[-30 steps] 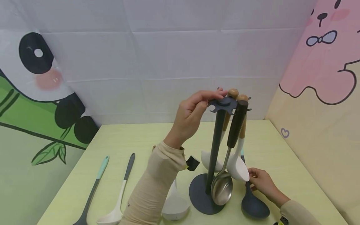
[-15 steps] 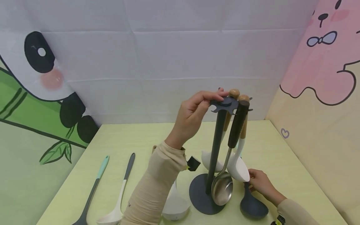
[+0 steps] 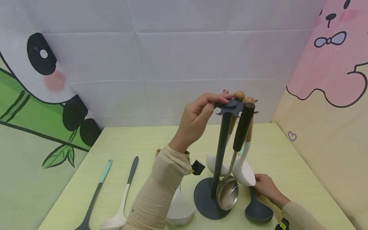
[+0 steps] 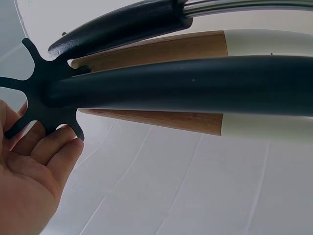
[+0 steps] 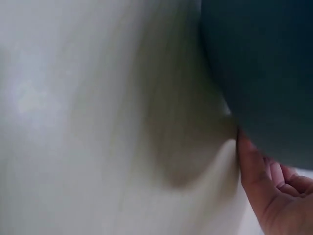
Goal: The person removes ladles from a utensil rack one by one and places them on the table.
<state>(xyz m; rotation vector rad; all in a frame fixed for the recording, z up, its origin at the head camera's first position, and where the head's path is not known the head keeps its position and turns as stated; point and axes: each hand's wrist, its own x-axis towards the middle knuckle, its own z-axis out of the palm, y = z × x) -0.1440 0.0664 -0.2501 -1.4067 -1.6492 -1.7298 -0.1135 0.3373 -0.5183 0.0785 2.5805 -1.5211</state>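
Observation:
A dark utensil stand [image 3: 222, 153] with a round base and hooked top stands on the table, leaning slightly. My left hand [image 3: 194, 121] grips its top; the left wrist view shows fingers [image 4: 58, 149] curled about the hooks. From it hang a metal ladle [image 3: 227, 193] with a black handle, a white ladle [image 3: 244, 172] and another white utensil [image 3: 210, 163], both wood-handled. My right hand [image 3: 268, 189] pinches the handle of a dark grey ladle [image 3: 259, 209] low beside the stand. Its teal handle end is mostly hidden behind the white ladle.
On the left of the table [image 3: 138, 134] lie a teal-handled dark utensil [image 3: 94, 196] and a white ladle [image 3: 120, 210] with a grey handle. Another white utensil [image 3: 179, 209] is partly covered by my left sleeve [image 3: 161, 188]. Cloth walls stand behind and beside.
The dark grey ladle and my right hand have shifted slightly left, toward the stand. My left hand keeps its hold on the stand's top.

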